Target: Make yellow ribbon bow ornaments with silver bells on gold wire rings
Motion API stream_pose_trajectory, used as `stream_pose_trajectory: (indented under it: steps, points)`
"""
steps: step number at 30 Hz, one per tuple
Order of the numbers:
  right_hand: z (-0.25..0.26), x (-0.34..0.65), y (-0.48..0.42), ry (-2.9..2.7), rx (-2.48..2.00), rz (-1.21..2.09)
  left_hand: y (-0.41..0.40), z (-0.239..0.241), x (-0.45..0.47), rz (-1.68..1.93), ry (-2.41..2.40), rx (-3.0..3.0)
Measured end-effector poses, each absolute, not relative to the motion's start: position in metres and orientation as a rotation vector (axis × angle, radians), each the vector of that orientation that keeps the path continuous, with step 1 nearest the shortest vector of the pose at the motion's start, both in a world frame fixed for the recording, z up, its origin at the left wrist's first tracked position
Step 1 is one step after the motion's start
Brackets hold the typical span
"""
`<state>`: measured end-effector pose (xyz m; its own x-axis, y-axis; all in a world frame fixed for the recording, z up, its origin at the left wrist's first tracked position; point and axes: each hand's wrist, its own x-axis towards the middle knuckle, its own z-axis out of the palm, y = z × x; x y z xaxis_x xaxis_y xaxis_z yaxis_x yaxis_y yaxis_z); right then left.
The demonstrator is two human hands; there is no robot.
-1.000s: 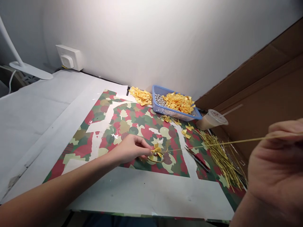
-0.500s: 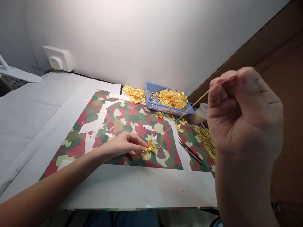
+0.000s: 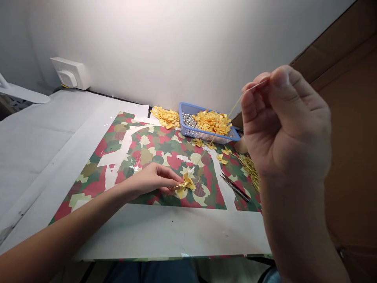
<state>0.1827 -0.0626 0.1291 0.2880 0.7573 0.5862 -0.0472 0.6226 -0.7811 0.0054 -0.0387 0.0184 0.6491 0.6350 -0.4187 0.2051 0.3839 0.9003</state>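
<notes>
My left hand (image 3: 153,181) rests on the camouflage-patterned sheet (image 3: 138,153) and pinches a small yellow ribbon bow (image 3: 186,182) against it. A thin gold cord (image 3: 234,107) runs taut from the bow up to my right hand (image 3: 282,122), which is raised close to the camera with thumb and forefinger pinched on the cord's end.
A blue basket (image 3: 188,131) at the back holds yellow bows and silver beads. More yellow bows (image 3: 166,116) lie beside it. Scissors (image 3: 235,188) and a bundle of gold cords (image 3: 250,169) lie to the right. A cardboard wall (image 3: 350,118) stands on the right, a wall socket (image 3: 70,73) at back left.
My right hand has swung up and leftwards, pulling the gold cord tighter and steeper. The left hand stays pinched on the bow.
</notes>
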Motion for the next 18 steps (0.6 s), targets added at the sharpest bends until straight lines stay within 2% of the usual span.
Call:
stream_pose_trajectory:
  steps: [10,18]
  points:
    - [0.1310,0.1835,-0.0618,-1.184,-0.713,0.704,-0.0352,0.0169,0.0058,0.387,0.947,1.254]
    - [0.1342,0.1802,-0.0607,-1.237,-0.765,0.691,-0.0424,0.0171,0.0063,0.589,0.976,1.407]
